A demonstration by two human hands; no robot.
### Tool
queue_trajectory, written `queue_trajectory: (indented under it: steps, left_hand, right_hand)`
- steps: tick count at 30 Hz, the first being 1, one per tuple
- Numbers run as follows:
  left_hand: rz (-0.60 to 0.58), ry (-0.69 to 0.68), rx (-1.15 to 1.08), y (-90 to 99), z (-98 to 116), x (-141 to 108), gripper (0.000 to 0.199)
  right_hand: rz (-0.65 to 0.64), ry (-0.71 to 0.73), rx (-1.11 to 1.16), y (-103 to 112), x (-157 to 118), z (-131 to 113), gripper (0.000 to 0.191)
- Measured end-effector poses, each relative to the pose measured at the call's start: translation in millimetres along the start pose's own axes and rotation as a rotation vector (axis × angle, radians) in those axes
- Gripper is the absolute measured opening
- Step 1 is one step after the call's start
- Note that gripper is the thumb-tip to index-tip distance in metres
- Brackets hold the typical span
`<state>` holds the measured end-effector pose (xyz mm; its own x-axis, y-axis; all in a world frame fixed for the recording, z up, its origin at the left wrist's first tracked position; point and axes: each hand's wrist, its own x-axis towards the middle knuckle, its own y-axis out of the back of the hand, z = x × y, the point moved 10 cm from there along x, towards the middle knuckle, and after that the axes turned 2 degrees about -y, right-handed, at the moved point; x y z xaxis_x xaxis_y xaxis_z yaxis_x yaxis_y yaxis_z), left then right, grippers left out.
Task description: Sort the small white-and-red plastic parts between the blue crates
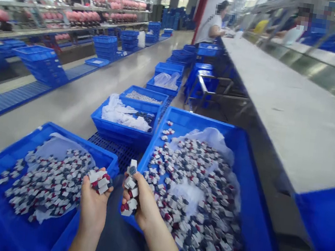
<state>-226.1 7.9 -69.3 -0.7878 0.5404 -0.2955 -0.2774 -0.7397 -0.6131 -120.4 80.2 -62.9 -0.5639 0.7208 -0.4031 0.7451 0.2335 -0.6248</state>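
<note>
My left hand (93,206) is cupped palm up around several small white, dark grey and red plastic pieces (102,183). It is by the inner edge of the left blue bin (82,142), which contains a heap of similar pieces (56,180) on a clear plastic bag. My right hand (144,201) grips a stack of the same kind of pieces (131,184), its thumb against the uppermost white and grey one. That hand is at the near left edge of the larger right bin (202,119), where more pieces (177,164) lie on and around plastic bagging.
Ahead stand smaller blue bins, one with white plastic bagging (116,110). A long pale worktable (295,106) runs along the right, with a seated person (210,27) farther back. Stacked blue crates (43,62) and shelves of pink-topped items line the left.
</note>
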Motion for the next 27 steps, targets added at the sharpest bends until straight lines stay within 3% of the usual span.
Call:
queue_trajectory:
  steps: [4, 7, 10, 13, 18, 23, 27]
  left_hand:
    - [0.257, -0.235, -0.068, 67.7, 73.8, 13.4, 0.027]
    - [0.383, -0.348, -0.099, 110.8, 112.4, 14.0, 0.028]
    - [0.442, -0.383, -0.136, 140.4, 128.1, 16.4, 0.026]
    - [0.486, -0.355, -0.175, 156.9, 124.7, 21.4, 0.024]
    - [0.422, -0.188, -0.174, 146.2, 94.5, 32.4, 0.029]
    - [0.272, -0.091, -0.080, 110.6, 68.9, 28.4, 0.036]
    - [0.125, -0.095, 0.075, 76.8, 55.5, 15.7, 0.047]
  right_hand:
    - [-0.167, -0.215, -0.168, -88.4, 53.6, 62.3, 0.027]
    - [-0.221, -0.374, -0.244, -132.7, 82.5, 118.6, 0.037]
    - [-0.182, -0.494, -0.257, -137.7, 98.7, 159.7, 0.050]
    - [-0.130, -0.518, -0.201, -122.5, 105.5, 171.5, 0.052]
    - [-0.034, -0.408, 0.017, -104.3, 90.5, 139.5, 0.038]
    - [0.041, -0.312, 0.172, -93.6, 46.4, 88.7, 0.029]
    - [0.138, -0.228, 0.326, -71.9, 16.4, 48.8, 0.022]
